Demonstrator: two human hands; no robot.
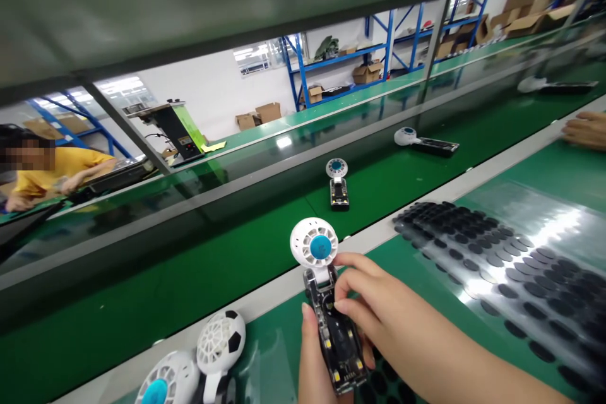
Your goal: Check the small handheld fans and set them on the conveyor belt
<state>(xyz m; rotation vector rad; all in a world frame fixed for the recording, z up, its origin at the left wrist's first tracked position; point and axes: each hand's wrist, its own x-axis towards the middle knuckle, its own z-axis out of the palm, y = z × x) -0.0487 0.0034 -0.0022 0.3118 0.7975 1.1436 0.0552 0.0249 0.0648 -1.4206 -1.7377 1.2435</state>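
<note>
Head cam: on my feed the handheld mini fan [337, 331] is lower ctr, held above the near worktop [269, 353], just this side of the conveyor belt [156, 290]. Its long axis runs away from the wearer, leaning a bit L at the far end: white round head w/ blue hub at the top, pointing twd the belt, dark handle base nearest the wearer. Grille faces up twd the cam; circuit-board side of the handle shows too.

L hand [312, 356] is wrapped round the handle from below, thumb along its L edge. R hand [367, 290] comes in from the R, index by the head's lower rim, thumb at the board, fingers curled w/ a narrow gap; I can't tell if they pinch anything.

R of the hands I see clear sheets of black discs [452, 230]. Lower L, a football-pattern fan [220, 344] stands next to a blue-hub fan [165, 382]. On the belt, the nearest fan [339, 189] points its head away; a second fan [428, 142] lies crosswise, head L. A co-worker's hand [586, 131] is at the R edge.
</note>
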